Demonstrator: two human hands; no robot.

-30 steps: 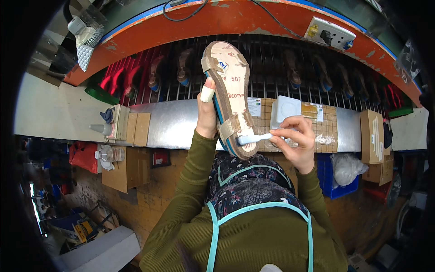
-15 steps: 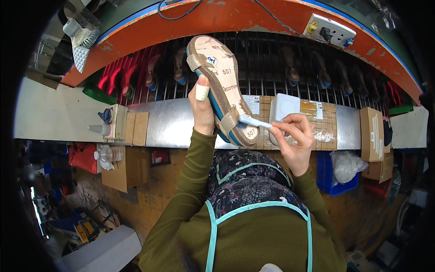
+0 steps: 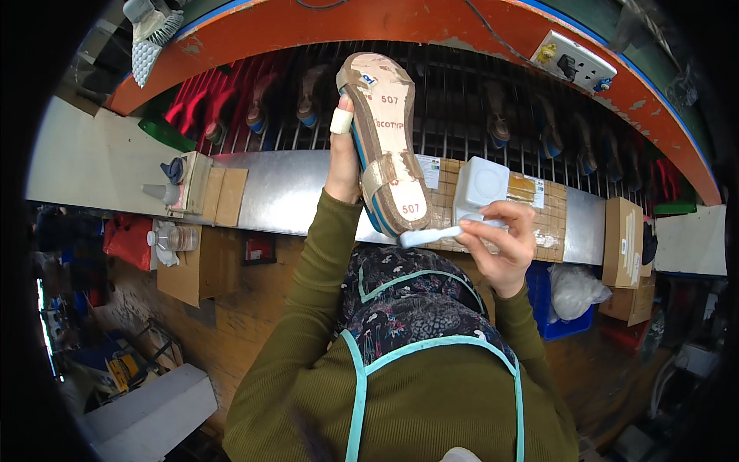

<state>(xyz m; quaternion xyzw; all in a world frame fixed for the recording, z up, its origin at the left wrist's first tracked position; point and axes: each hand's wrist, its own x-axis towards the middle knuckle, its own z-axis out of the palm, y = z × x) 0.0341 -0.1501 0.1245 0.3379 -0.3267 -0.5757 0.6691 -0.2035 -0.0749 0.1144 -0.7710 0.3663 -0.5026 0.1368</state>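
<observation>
My left hand [image 3: 343, 154] grips a half-made sandal [image 3: 402, 150] by its left side, with a pale wrap round the thumb. The sandal is held sole side up, its wider end away from me. Its pale underside has red print and a brown rim; strap ends are folded onto it, and a blue last shows along its edge. In my right hand [image 3: 504, 245], thumb and fingers pinch a white toothbrush-like brush [image 3: 435, 234]. The brush head is at the sandal's near end; whether it touches the edge I cannot tell. Behind that hand stands a white plastic container [image 3: 483, 181].
More lasts with straps [image 3: 496, 115] lie on the rack of metal bars [image 3: 450, 108] beyond. A red-orange beam [image 3: 423, 27] arches over it, carrying a socket panel [image 3: 573, 60]. Cardboard boxes [image 3: 622, 242] stand at right; a blue bin [image 3: 566, 327] with a plastic bag sits below the bench.
The brush has moved from the strap end on the sandal's underside down to its near end. The sandal has turned more upright in my left hand, which has risen slightly.
</observation>
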